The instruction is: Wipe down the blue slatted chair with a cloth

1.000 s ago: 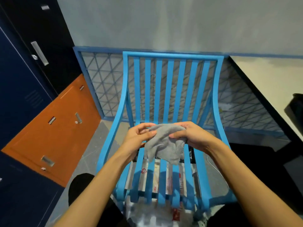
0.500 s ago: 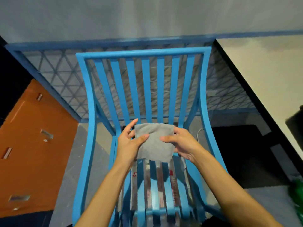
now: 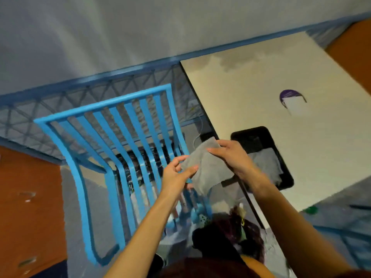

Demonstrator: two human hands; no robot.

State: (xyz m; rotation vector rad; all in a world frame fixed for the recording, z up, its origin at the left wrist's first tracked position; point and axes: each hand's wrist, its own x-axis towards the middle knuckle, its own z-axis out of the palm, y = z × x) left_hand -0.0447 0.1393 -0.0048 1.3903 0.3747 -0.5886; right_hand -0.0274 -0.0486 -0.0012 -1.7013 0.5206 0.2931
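Over on the far left sits the orange cabinet front (image 3: 26, 177), and next to it the blue slatted chair (image 3: 104, 104) stands tilted in the view, its back towards the mesh panel along the wall. Moving in, the left hand (image 3: 174, 175) pinches the lower left edge of the grey cloth (image 3: 206, 169) between thumb and fingers. The cloth hangs in the air, off the chair, above the right side of the seat and the near edge of the desk (image 3: 251, 87). The right hand (image 3: 234, 157) grips the cloth's upper edge, fingers curled over it. Just behind that hand a black tray (image 3: 255, 140) lies on the desk with a second grey cloth (image 3: 267, 163) inside it. Farther right there's a blurred purple shape (image 3: 291, 95) on the desk.
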